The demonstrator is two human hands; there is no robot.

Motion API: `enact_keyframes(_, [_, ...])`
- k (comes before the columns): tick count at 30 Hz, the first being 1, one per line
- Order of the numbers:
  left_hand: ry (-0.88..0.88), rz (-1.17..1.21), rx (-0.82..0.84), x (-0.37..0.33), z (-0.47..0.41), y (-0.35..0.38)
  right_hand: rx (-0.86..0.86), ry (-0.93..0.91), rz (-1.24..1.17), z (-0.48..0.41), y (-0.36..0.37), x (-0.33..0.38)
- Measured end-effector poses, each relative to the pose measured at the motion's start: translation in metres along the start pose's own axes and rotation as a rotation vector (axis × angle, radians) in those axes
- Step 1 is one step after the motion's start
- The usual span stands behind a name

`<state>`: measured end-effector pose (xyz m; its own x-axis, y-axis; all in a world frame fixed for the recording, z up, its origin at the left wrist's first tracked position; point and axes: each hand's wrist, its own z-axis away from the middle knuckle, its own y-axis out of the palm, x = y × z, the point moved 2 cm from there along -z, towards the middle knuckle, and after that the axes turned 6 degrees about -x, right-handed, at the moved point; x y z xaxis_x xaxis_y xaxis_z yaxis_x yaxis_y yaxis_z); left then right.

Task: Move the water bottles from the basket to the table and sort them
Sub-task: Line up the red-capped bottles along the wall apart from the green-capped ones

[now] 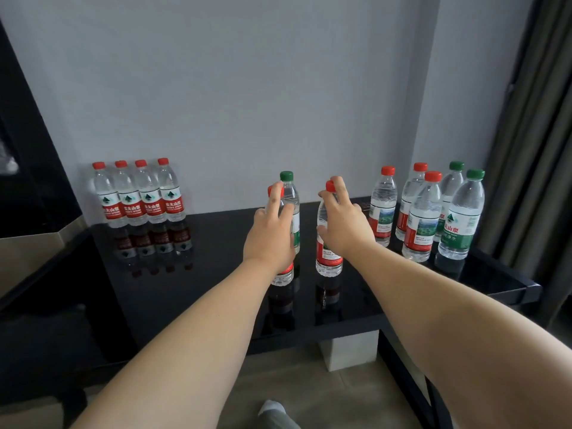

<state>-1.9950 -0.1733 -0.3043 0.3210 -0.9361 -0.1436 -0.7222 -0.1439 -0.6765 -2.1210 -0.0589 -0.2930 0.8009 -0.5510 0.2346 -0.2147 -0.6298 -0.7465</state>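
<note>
Four red-capped bottles (139,205) stand rowed far left; centre trio (329,258) upright, one green-capped; five mixed bottles (421,224) clustered right.

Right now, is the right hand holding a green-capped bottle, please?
No, the right hand holds a red-capped bottle with a red label.

A single head camera looks forward and down, close over the black table (216,258).
</note>
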Motion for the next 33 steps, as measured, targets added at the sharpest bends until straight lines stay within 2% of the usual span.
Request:
enact_keyframes(19, [-0.116, -0.134, -0.055, 0.107, 0.017, -0.036, 0.018, -0.154, -0.124, -0.001, 0.039, 0.095])
enact_keyframes(33, [-0.082, -0.104, -0.071, 0.146, 0.009, -0.032, 0.018, -0.181, -0.164, -0.021, 0.066, 0.124])
